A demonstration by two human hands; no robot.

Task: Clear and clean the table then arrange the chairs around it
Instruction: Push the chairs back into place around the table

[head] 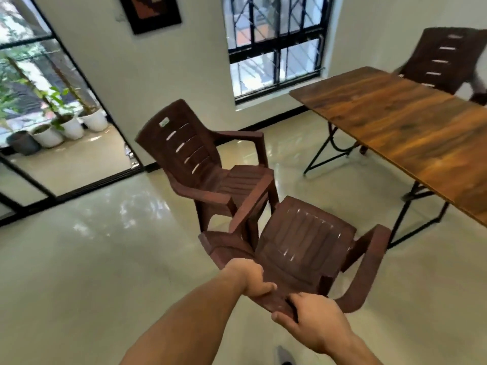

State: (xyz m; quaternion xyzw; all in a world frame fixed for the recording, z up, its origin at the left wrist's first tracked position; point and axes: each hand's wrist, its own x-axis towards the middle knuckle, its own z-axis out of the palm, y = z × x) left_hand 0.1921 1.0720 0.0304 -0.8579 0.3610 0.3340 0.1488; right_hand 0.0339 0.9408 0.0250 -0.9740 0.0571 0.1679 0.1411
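The fingers (263,287) of the left hand (249,280) and those of the right hand (313,321) are curled round the top edge of the backrest of the near chair (303,246), which is held tipped back towards the person, left of the table (411,119). A second chair (200,164) stands just beyond it; whether the two touch cannot be told. The moulded plastic is judged light and stiff, with some flex, and smooth enough to slip. The backrest edge should serve for dragging; the armrests would be better taken for lifting.
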